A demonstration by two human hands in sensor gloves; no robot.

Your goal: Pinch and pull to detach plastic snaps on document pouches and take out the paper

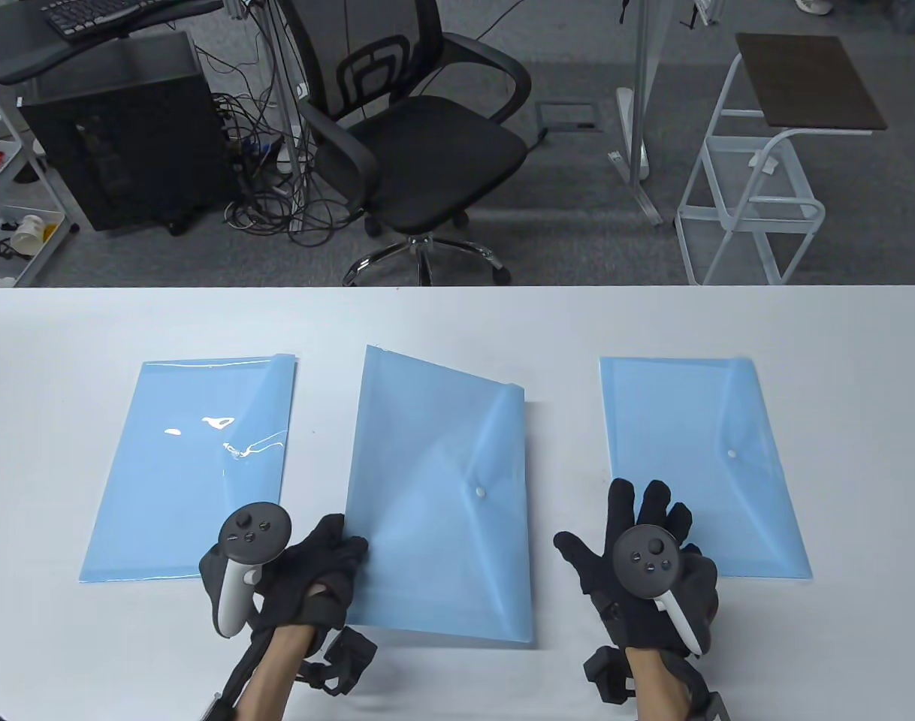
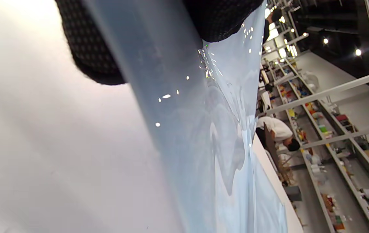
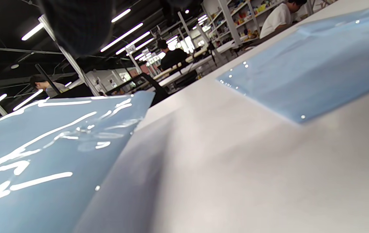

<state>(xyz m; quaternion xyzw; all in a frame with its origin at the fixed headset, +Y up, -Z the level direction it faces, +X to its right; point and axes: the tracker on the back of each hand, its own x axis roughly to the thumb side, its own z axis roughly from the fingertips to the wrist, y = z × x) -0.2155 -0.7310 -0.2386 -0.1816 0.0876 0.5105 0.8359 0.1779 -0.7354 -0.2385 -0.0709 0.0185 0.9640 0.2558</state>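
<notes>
The middle pouch [image 1: 439, 496], long axis running away from the person, is gripped at its near-left edge by the left hand [image 1: 307, 574]; its snap [image 1: 480, 492] lies nearer the relaxed, empty right hand [image 1: 645, 559].

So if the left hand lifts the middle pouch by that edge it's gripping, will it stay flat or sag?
Probably sag: the middle pouch is thin and already bows where the left hand grips its edge. It looks light, lying nearly flat. The glossy surface may slip in the glove.
</notes>
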